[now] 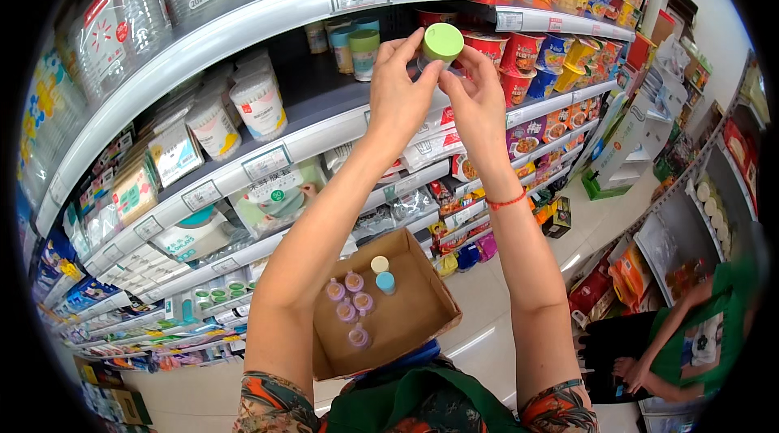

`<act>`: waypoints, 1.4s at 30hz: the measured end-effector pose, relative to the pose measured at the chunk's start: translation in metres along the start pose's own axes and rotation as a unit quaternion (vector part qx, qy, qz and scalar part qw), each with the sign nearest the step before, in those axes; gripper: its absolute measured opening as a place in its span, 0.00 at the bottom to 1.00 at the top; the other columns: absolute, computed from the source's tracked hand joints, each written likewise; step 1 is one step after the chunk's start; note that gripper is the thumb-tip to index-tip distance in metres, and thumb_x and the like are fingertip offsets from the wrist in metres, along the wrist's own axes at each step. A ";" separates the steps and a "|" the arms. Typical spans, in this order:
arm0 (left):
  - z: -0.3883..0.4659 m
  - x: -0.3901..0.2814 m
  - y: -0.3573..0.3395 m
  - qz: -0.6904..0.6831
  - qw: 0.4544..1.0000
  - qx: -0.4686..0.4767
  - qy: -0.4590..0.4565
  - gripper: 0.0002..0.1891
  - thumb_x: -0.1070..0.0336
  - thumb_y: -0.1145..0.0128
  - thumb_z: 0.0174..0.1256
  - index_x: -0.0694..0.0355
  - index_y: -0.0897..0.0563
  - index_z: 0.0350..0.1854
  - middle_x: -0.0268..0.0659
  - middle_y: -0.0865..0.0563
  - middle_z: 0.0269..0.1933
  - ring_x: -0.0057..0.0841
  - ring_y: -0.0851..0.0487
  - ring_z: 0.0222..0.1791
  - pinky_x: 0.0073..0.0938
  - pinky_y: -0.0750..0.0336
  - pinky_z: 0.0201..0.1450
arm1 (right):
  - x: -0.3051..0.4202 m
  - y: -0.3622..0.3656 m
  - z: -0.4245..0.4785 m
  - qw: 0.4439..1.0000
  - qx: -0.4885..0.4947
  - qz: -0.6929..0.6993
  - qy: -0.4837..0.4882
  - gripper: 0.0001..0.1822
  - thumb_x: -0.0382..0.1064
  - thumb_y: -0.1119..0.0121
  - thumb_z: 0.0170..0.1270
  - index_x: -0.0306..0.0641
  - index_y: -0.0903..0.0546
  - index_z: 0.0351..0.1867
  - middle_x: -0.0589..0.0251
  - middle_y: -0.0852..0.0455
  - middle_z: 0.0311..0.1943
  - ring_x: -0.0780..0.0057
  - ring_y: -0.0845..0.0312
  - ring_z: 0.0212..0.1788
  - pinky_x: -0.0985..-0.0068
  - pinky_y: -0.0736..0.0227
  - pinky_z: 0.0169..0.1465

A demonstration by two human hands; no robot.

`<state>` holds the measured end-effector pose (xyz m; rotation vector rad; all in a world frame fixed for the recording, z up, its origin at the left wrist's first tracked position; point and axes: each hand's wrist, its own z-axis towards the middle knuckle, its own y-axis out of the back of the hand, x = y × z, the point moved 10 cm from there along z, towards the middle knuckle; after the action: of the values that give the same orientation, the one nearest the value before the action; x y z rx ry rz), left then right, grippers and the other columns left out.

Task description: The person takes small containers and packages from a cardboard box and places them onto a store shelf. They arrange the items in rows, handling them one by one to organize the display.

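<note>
A small container with a light green lid (443, 42) is held up in front of a store shelf. The fingers of my left hand (398, 83) grip its left side, and my right hand (478, 98) has its fingers at the right side. Just left of my left hand, a container with a darker green lid (364, 55) stands on the shelf, beside others with blue lids (342, 46). Below my arms is an open cardboard box (420, 323). In it stand a cream-lidded container (380, 264), a blue-lidded container (385, 282) and several small purple containers (355, 281).
The upper shelf's edge (261, 19) runs just above the hands. Tubs of cotton swabs (258, 105) stand left on the same shelf, instant noodle cups (522, 51) right. At the lower right, a person in a green apron (700, 335) stands near another shelf.
</note>
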<state>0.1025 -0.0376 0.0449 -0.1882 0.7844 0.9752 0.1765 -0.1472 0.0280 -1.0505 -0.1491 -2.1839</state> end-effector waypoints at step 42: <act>-0.349 0.048 0.069 -0.186 0.910 0.067 0.365 0.14 0.58 0.45 0.74 0.53 0.16 0.56 0.38 0.27 0.54 0.26 0.27 0.56 0.26 0.32 0.60 | -0.008 -0.028 -0.336 0.961 0.003 -0.228 -0.158 0.29 0.21 0.31 0.55 0.35 0.22 0.61 0.60 0.27 0.51 0.76 0.17 0.44 0.81 0.16 0.44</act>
<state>-0.1159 -0.1319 -0.2238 -0.5823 1.4342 0.4643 -0.0543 -0.2491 -0.1964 -1.4721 -0.5957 -2.3895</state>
